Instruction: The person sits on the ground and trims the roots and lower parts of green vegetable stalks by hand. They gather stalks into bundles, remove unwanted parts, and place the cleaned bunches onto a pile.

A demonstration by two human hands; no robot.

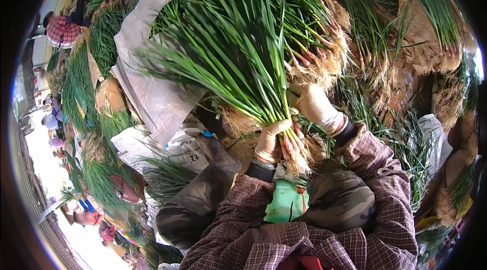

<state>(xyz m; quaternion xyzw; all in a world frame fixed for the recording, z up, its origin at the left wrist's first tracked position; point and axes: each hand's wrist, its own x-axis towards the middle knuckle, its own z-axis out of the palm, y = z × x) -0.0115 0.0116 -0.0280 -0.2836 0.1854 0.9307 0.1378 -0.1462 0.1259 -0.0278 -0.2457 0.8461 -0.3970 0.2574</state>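
Observation:
My left hand (271, 142), in a pale glove, is closed around the lower stems of a bunch of long green leafy plants (243, 68), which look like garlic or scallions. Their pinkish-white bases and pale roots (298, 163) hang out below the fist, and the leaves fan up and to the left. My right hand (315, 105), gloved too, is bent beside the stems on their right; its fingertips are partly hidden, so its hold cannot be told. Right above it lies a pile of similar plants with pink bases and matted roots (319, 64).
A whitish woven sheet (148, 76) and a printed sack (182, 148) lie at the left. More rooted bunches (437, 15) are at the upper right, loose leaves (403, 148) at the right. Green material (283, 201) is between my knees. Several people, one in a checked shirt (64, 31), are far left.

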